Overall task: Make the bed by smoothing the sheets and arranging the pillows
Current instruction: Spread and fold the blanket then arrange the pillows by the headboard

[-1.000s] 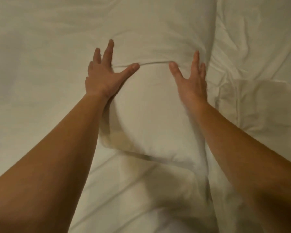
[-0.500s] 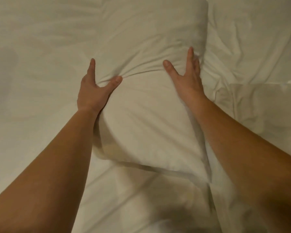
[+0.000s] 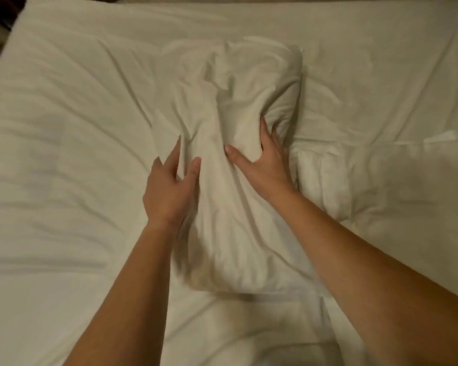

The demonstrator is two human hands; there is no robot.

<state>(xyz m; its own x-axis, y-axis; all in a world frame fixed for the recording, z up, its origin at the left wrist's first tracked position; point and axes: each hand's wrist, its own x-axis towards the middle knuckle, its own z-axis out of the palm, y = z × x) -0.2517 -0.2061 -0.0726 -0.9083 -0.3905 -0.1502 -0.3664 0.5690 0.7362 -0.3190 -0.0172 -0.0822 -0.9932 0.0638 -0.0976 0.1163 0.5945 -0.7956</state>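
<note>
Pillow (image 3: 243, 223) sits in the middle of the bed, running lengthwise away from the camera, its near end squared off low in the view and its far corners well short of the mattress's top edge (image 3: 249, 5). Left hand (image 3: 167, 191) is on the pillow's left flank, fingers (image 3: 176, 151) laid out almost straight along the side, thumb pushed onto the top, a ridge of case bunched between them. Right hand (image 3: 267, 167) mirrors it on the other flank, thumb spread wide across the top, fingers long and sunk into a deep crease, their tips partly hidden. Both palms press inward, and the pillow's middle is pinched narrow and heavily creased while its ends stay plump. On the left there is plenty of room: a broad run of wrinkled sheet (image 3: 64, 133) reaches out to the mattress's side edge, where a dark strip shows at the corner. It is tighter on the right, where a second white pillow (image 3: 376, 180) lies just beside the first, its edge touching near the right wrist.
</note>
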